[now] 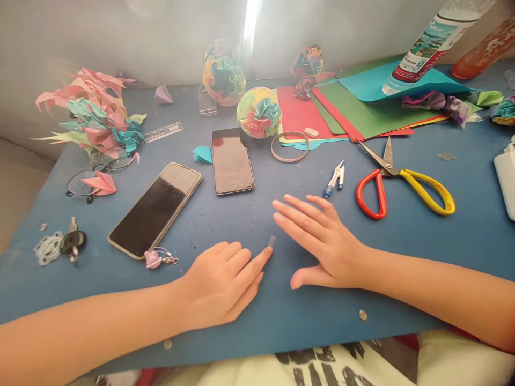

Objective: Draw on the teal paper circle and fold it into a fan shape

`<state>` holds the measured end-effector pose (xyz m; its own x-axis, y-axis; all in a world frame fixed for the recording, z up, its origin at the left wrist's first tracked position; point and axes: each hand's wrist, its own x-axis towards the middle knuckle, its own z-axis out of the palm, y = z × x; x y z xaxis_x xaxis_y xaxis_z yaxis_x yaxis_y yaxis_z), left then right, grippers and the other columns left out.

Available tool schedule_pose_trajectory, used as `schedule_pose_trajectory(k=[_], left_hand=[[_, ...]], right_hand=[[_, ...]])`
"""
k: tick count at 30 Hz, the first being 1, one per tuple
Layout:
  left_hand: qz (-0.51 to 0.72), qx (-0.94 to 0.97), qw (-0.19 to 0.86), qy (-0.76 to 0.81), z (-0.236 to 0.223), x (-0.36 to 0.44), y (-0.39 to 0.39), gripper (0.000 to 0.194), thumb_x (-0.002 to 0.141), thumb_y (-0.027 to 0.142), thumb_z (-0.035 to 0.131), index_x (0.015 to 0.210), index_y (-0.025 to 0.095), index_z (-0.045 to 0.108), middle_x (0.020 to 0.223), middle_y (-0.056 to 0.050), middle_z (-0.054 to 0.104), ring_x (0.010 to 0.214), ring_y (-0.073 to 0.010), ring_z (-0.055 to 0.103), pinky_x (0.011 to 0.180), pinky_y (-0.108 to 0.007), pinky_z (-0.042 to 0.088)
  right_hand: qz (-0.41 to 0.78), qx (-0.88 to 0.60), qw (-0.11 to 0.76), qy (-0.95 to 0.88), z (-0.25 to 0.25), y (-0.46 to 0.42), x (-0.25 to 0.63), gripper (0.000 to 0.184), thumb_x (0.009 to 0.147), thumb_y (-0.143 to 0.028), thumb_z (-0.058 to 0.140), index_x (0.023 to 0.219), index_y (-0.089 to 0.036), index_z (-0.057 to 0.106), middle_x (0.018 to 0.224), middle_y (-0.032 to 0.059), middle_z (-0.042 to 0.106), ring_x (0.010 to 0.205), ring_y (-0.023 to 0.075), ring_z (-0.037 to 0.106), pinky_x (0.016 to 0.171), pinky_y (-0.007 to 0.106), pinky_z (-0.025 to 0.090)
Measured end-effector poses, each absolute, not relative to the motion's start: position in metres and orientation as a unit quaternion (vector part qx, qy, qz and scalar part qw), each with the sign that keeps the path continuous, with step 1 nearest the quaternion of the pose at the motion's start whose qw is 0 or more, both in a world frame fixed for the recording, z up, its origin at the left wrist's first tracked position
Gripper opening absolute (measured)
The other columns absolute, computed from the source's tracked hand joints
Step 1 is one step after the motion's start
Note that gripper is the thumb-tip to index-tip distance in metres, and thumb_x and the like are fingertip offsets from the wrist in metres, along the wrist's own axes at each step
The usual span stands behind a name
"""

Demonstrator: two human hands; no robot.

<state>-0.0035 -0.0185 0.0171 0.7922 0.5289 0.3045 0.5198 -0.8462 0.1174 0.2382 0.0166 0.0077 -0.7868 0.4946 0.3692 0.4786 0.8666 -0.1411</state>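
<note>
My left hand (223, 284) lies palm down on the blue table (249, 321), fingers loosely curled, index finger stretched out towards a tiny grey scrap (272, 240). Just right of it my right hand (322, 241) rests flat with fingers straight and together, pointing left, holding nothing. Both hands are near the table's front edge. Two dark phones lie beyond them: a large one (156, 209) at the left with a charm, a smaller one (232, 160) at the centre.
Red-and-yellow scissors (402, 187), a blue compass tool (335, 178) and a tape ring (289, 146) lie to the right. Coloured paper sheets (354, 107), folded paper balls (258, 111), origami cranes (96, 112), glasses (92, 177), keys (66, 244) and bottles (426, 43) fill the back.
</note>
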Motion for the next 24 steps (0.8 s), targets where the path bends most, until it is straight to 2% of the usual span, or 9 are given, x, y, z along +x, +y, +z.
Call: schedule_pose_trajectory(k=[3,5,8,12,15,17,20,24], left_hand=[[0.207,0.938,0.006,0.279,0.0173,-0.0036,-0.0185,0.041,0.087,0.015,0.048,0.125,0.003,0.047,0.073,-0.005,0.056,0.065,-0.0177,0.050,0.057,-0.030,0.045],[0.209,0.937,0.003,0.280,0.0173,-0.0040,-0.0187,0.039,0.086,0.013,0.049,0.124,0.006,0.050,0.084,-0.009,0.059,0.076,-0.0197,0.054,0.064,-0.033,0.047],[0.186,0.939,0.028,0.288,0.0164,-0.0050,-0.0195,0.031,0.086,0.014,0.048,0.116,0.008,0.057,0.101,-0.013,0.060,0.093,-0.0248,0.055,0.074,-0.038,0.047],[0.244,0.922,-0.004,0.300,0.0153,-0.0055,-0.0219,0.040,0.085,0.015,0.050,0.123,0.007,0.052,0.115,-0.017,0.058,0.111,-0.0279,0.051,0.087,-0.041,0.044],[0.218,0.931,-0.005,0.293,0.0151,-0.0044,-0.0235,0.038,0.086,0.015,0.049,0.123,0.012,0.054,0.124,-0.015,0.057,0.121,-0.0280,0.048,0.093,-0.042,0.040],[0.194,0.935,0.013,0.296,0.0156,-0.0036,-0.0243,0.035,0.087,0.016,0.048,0.121,0.012,0.056,0.128,-0.016,0.056,0.124,-0.0295,0.046,0.094,-0.045,0.039],[0.231,0.924,-0.004,0.306,0.0171,-0.0033,-0.0250,0.037,0.085,0.015,0.050,0.121,0.008,0.054,0.122,-0.018,0.059,0.123,-0.0298,0.047,0.093,-0.046,0.040],[0.197,0.932,-0.004,0.305,0.0162,-0.0036,-0.0237,0.033,0.086,0.015,0.049,0.117,0.010,0.058,0.123,-0.017,0.059,0.121,-0.0297,0.049,0.091,-0.044,0.041]], right_hand=[[0.027,-0.246,0.184,-0.951,0.0079,0.0169,0.2376,0.063,0.091,-0.059,0.037,0.128,-0.012,0.053,0.138,0.0152,0.049,0.136,0.0272,0.034,0.108,0.049,0.025],[0.035,-0.241,0.176,-0.954,0.0075,0.0172,0.2376,0.058,0.092,-0.057,0.036,0.127,-0.014,0.054,0.137,0.0140,0.050,0.135,0.0269,0.035,0.107,0.049,0.025],[0.034,-0.256,0.223,-0.940,0.0064,0.0179,0.2382,0.071,0.090,-0.064,0.029,0.134,-0.011,0.048,0.140,0.0165,0.046,0.137,0.0284,0.031,0.107,0.050,0.025],[0.038,-0.236,0.152,-0.959,0.0049,0.0186,0.2385,0.060,0.092,-0.058,0.035,0.133,-0.016,0.049,0.141,0.0120,0.045,0.138,0.0287,0.030,0.108,0.052,0.022],[0.036,-0.267,0.195,-0.943,0.0043,0.0185,0.2384,0.076,0.089,-0.066,0.029,0.139,-0.011,0.041,0.143,0.0169,0.042,0.139,0.0292,0.026,0.108,0.052,0.023],[0.032,-0.273,0.198,-0.941,0.0040,0.0183,0.2382,0.075,0.089,-0.065,0.029,0.140,-0.011,0.039,0.142,0.0170,0.043,0.139,0.0283,0.027,0.108,0.051,0.023],[0.034,-0.268,0.149,-0.951,0.0038,0.0181,0.2376,0.059,0.093,-0.055,0.034,0.136,-0.016,0.045,0.142,0.0121,0.045,0.138,0.0284,0.029,0.108,0.052,0.023],[0.019,-0.293,0.191,-0.937,0.0035,0.0173,0.2374,0.067,0.092,-0.059,0.030,0.139,-0.013,0.041,0.144,0.0160,0.040,0.139,0.0298,0.028,0.106,0.051,0.026]])
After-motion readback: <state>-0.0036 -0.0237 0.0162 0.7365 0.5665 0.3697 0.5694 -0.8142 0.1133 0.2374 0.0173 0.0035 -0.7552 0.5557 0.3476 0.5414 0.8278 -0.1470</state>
